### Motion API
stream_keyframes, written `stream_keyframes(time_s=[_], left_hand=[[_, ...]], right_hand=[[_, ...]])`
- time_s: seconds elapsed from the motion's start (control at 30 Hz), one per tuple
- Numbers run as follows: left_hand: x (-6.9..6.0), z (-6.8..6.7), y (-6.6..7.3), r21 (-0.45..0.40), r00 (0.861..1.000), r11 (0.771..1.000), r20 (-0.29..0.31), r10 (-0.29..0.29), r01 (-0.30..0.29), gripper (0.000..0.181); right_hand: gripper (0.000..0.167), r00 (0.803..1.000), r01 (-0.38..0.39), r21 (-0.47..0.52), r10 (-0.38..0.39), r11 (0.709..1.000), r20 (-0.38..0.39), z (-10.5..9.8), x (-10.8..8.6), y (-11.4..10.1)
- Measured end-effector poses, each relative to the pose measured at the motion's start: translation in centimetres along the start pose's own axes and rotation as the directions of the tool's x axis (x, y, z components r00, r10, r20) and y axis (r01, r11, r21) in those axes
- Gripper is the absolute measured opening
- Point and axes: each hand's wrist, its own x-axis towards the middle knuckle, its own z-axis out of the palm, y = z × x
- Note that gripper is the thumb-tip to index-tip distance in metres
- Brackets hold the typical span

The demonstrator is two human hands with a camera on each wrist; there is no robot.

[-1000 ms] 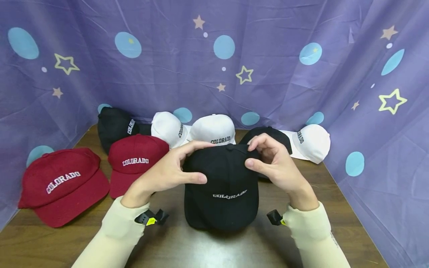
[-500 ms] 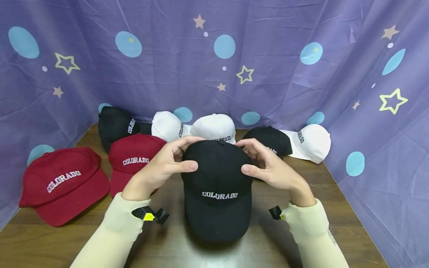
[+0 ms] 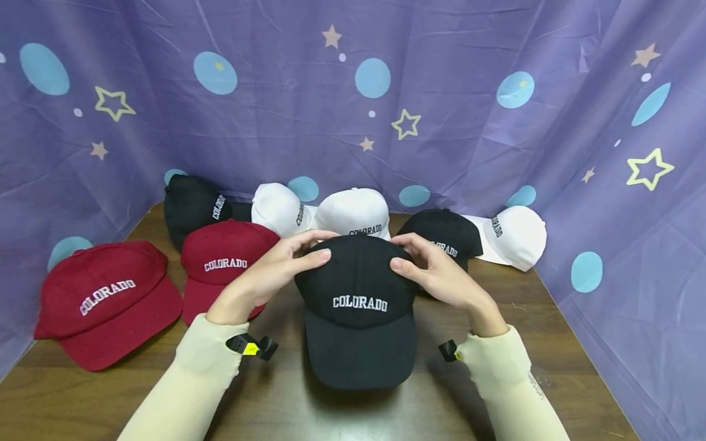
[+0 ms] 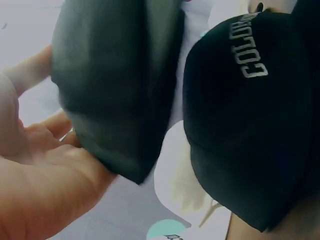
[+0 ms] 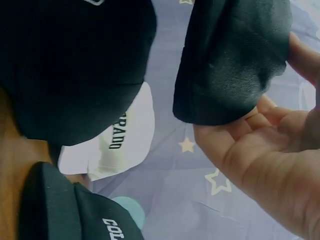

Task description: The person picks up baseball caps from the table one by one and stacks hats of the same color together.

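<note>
A black baseball cap (image 3: 360,275) with white COLORADO lettering is held at the middle of the head view, brim towards me. My left hand (image 3: 270,275) grips its crown's left side, thumb in front and other fingers behind. On the right side, my right hand (image 3: 441,275) grips it likewise. In the left wrist view, that hand (image 4: 55,170) holds dark cloth beside a lettered black crown (image 4: 245,100). The right wrist view likewise has the hand (image 5: 280,140) on dark cloth (image 5: 235,65). Whether cloth and lettered crown are one cap, I cannot tell.
Two red caps (image 3: 105,294) sit at the left of the wooden table (image 3: 524,367). Along the back are a black cap (image 3: 190,211), white caps (image 3: 353,208) and another black cap (image 3: 438,229) at right. A purple star-patterned curtain (image 3: 452,135) encloses the table.
The held cap has turned so its lettering and brim face me more squarely. Both hands have shifted slightly with it, thumbs staying on the crown. The other caps stay put.
</note>
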Motion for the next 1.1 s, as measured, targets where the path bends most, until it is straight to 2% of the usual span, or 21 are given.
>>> stream_keyframes(time_s=[0.3, 0.47, 0.63, 0.87, 0.97, 1.1], left_hand=[[0.8, -0.2, -1.6, 0.093, 0.998, 0.995, -0.064, -0.011, 0.017, 0.046], [1.1, -0.1, -2.6, 0.141, 0.997, 0.989, -0.076, -0.028, 0.038, 0.047], [1.3, -0.1, -3.6, 0.187, 0.996, 0.981, -0.074, -0.047, 0.060, 0.047], [1.5, -0.1, -4.6, 0.278, 0.997, 0.959, -0.068, -0.043, 0.061, 0.047], [1.6, -0.1, -4.9, 0.305, 0.996, 0.950, -0.080, -0.046, 0.069, 0.049], [1.7, -0.2, -5.1, 0.339, 0.997, 0.940, -0.080, -0.023, 0.049, 0.051]], right_hand=[[0.043, 0.996, -0.087, -0.054, 0.088, 0.995, 0.020, 0.9, 0.8, 1.6], [0.045, 0.991, -0.123, -0.068, 0.125, 0.990, 0.040, 1.1, 1.1, 2.4], [0.044, 0.989, -0.128, -0.092, 0.134, 0.988, 0.061, 1.4, 1.3, 3.4], [0.047, 0.984, -0.147, -0.079, 0.154, 0.986, 0.091, 1.6, 1.6, 4.7], [0.052, 0.982, -0.145, -0.119, 0.157, 0.982, 0.101, 1.5, 1.6, 5.0], [0.056, 0.979, -0.137, -0.177, 0.160, 0.975, 0.125, 1.5, 1.6, 4.9]])
